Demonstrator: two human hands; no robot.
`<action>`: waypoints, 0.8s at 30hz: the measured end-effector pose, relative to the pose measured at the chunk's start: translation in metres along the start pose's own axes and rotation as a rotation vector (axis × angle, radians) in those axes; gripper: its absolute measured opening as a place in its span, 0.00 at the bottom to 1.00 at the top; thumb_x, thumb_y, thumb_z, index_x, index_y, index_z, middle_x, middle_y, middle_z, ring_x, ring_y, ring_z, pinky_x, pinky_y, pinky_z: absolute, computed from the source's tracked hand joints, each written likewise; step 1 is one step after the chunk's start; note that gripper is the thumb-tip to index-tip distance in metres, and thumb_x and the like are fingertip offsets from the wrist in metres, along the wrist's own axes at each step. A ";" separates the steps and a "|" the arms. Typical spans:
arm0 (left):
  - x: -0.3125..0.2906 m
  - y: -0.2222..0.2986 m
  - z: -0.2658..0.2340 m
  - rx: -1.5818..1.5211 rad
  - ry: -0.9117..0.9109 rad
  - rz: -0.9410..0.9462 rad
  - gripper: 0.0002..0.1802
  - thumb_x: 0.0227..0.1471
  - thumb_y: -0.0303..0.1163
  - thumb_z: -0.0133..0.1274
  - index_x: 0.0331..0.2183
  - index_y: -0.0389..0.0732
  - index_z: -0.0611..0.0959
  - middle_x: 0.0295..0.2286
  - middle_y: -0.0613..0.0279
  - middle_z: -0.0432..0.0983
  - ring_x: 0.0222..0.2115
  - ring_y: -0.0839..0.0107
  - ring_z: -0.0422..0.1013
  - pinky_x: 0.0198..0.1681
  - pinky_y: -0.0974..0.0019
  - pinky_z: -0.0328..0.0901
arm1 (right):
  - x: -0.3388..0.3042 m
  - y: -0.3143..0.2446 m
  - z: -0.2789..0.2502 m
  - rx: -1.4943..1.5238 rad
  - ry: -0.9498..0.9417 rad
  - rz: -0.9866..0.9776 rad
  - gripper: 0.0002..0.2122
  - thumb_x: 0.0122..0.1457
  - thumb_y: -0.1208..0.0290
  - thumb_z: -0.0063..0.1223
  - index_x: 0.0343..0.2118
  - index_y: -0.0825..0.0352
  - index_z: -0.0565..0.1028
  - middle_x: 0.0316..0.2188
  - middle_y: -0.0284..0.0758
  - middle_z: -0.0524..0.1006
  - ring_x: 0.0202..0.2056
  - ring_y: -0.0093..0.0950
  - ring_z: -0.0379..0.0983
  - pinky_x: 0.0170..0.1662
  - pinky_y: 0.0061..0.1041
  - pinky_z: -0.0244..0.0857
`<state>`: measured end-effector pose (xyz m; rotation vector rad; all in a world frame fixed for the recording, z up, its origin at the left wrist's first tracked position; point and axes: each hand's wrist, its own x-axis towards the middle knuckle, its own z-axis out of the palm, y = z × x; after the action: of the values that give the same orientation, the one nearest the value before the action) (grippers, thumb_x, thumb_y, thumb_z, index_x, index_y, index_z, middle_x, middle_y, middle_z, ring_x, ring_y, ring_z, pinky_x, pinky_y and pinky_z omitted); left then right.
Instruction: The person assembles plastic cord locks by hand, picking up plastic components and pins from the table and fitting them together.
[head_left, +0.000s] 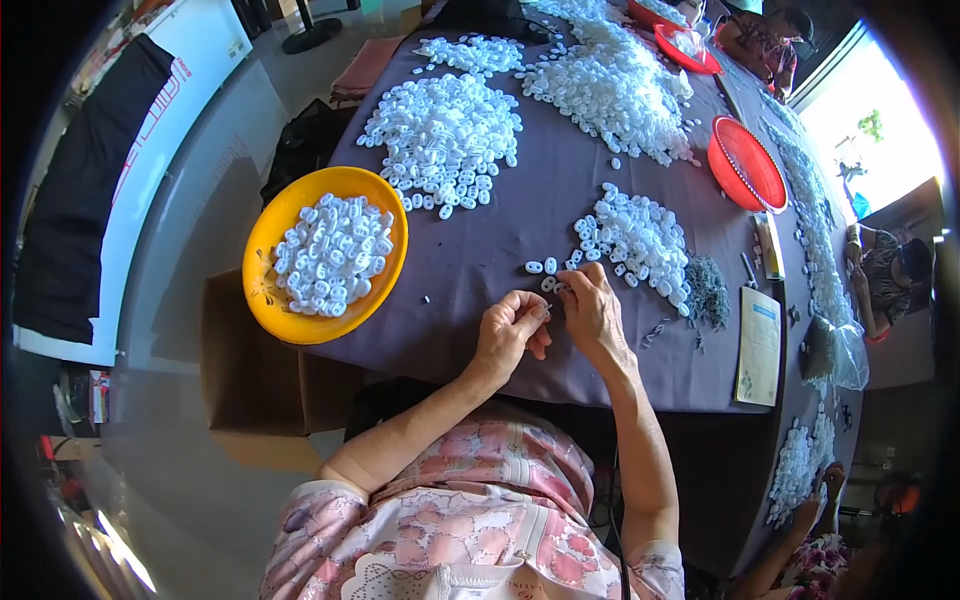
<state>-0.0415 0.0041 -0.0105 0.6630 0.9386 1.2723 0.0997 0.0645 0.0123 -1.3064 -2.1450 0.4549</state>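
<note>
Close together over the grey bench [470, 270], the left hand [508, 335] pinches something too small to tell while the right hand [592, 312] rests curled fingertips on small white plastic pieces [548, 268], with a yellow bowl [262, 240] of them at left.

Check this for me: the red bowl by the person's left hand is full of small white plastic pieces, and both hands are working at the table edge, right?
Not quite. The bowl is yellow, not red, as the head view shows. The rest holds: it is full of small white plastic pieces, it sits nearest the left hand, and both that and the right hand work at the table edge.
</note>
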 end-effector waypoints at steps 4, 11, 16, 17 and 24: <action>0.001 0.001 0.000 0.049 -0.021 0.006 0.08 0.56 0.32 0.50 0.34 0.37 0.75 0.25 0.63 0.73 0.19 0.79 0.69 0.19 0.77 0.65 | -0.002 0.003 -0.005 0.002 -0.028 -0.036 0.08 0.51 0.78 0.51 0.35 0.67 0.74 0.28 0.41 0.71 0.31 0.39 0.71 0.34 0.35 0.65; -0.003 0.006 0.009 0.081 0.001 -0.024 0.08 0.55 0.32 0.52 0.33 0.37 0.77 0.24 0.66 0.73 0.18 0.81 0.68 0.17 0.79 0.64 | -0.035 0.005 -0.016 0.409 0.016 0.277 0.07 0.51 0.79 0.54 0.34 0.69 0.73 0.18 0.32 0.72 0.20 0.20 0.68 0.25 0.22 0.63; -0.003 0.003 0.021 0.149 -0.047 -0.037 0.07 0.53 0.31 0.53 0.33 0.38 0.79 0.21 0.70 0.72 0.18 0.84 0.67 0.17 0.80 0.62 | -0.054 0.001 -0.029 0.737 -0.036 0.493 0.07 0.53 0.81 0.53 0.36 0.70 0.74 0.19 0.24 0.71 0.23 0.14 0.67 0.26 0.16 0.62; -0.002 0.003 0.023 0.158 -0.059 -0.043 0.07 0.53 0.31 0.53 0.33 0.38 0.79 0.21 0.70 0.72 0.18 0.84 0.67 0.17 0.80 0.62 | -0.057 0.005 -0.029 0.841 -0.016 0.470 0.07 0.54 0.82 0.52 0.36 0.70 0.74 0.21 0.25 0.72 0.25 0.15 0.68 0.27 0.15 0.63; -0.002 -0.008 0.033 0.220 -0.105 -0.044 0.06 0.53 0.30 0.54 0.33 0.38 0.79 0.20 0.71 0.72 0.17 0.84 0.66 0.16 0.80 0.61 | -0.072 0.015 -0.028 1.004 0.105 0.330 0.06 0.57 0.82 0.48 0.38 0.71 0.73 0.31 0.31 0.75 0.33 0.18 0.73 0.34 0.18 0.70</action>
<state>-0.0087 0.0028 -0.0010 0.8679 1.0086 1.0940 0.1529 0.0070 0.0043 -1.0127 -1.2588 1.3393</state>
